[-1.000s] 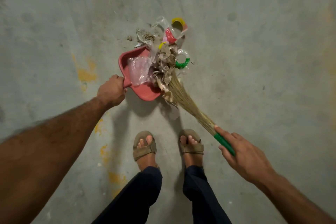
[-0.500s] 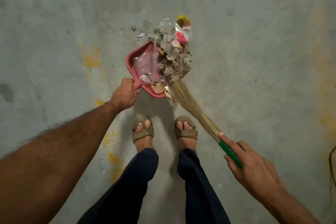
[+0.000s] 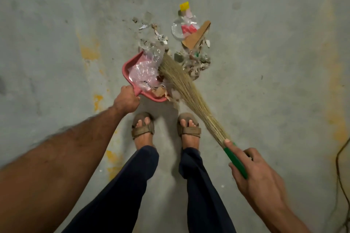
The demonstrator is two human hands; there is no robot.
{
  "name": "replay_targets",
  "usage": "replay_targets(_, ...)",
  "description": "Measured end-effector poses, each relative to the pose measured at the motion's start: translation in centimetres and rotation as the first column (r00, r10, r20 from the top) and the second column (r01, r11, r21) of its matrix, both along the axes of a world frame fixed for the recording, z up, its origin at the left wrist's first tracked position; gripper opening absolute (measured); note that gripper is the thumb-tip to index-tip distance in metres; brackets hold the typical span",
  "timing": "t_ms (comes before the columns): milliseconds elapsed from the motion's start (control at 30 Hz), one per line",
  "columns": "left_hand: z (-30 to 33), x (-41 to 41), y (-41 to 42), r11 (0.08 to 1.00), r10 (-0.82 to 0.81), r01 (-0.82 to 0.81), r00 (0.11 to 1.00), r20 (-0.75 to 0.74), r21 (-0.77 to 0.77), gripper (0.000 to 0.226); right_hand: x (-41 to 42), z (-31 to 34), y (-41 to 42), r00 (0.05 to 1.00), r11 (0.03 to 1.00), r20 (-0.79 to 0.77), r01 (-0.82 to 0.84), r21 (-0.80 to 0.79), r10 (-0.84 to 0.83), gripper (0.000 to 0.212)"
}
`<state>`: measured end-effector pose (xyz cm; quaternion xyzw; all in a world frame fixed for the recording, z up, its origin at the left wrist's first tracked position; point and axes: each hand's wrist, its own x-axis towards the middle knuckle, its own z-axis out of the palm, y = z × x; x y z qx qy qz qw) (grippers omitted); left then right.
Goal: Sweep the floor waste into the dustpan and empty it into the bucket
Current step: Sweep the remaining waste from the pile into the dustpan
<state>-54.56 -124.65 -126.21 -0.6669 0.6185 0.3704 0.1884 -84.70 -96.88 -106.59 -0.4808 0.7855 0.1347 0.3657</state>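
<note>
Pink plastic dustpan (image 3: 132, 73) low on the grey concrete floor (image 3: 56, 34), open mouth facing up and to the right, short handle pointing down-left into the left hand (image 3: 126, 98). Left fingers clenched round that handle. Crumpled clear plastic film (image 3: 146, 68) already lying inside the pan. Straw-coloured grass broom with a green handle (image 3: 189, 92) running as one long diagonal, from the right hand (image 3: 251, 172) at lower right up-left to bristle tips resting on the pan's mouth. Right fingers wrapped round the green grip, forefinger laid straight along it toward the straw.

Loose waste outside the pan, up and to the right of the bristle tips: a heap of torn paper and scraps (image 3: 197, 62) just beside the broom head, a brown cardboard triangle (image 3: 196, 36) and a clear bottle with a red label and yellow cap (image 3: 182, 26) farther up. Grit and small shards (image 3: 149, 30) above the pan's upper rim.

Likely next stroke: broom lifted beyond the heap, then drawn down-left along its own axis, into the pan. Right hand nearer the waste; left only bracing. Sandalled feet (image 3: 144, 126) just below the pan. No bucket in view.
</note>
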Motion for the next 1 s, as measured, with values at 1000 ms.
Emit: replay_targets(1000, -0.5, -3.0, -2.6, 0.94, -0.342, 0.34, 0.928, 0.149, 0.036, 0.03, -12.0, -5.3, -5.4, 0.955, 0.959, -0.114, 0.261, -0.113, -0.273, 0.067)
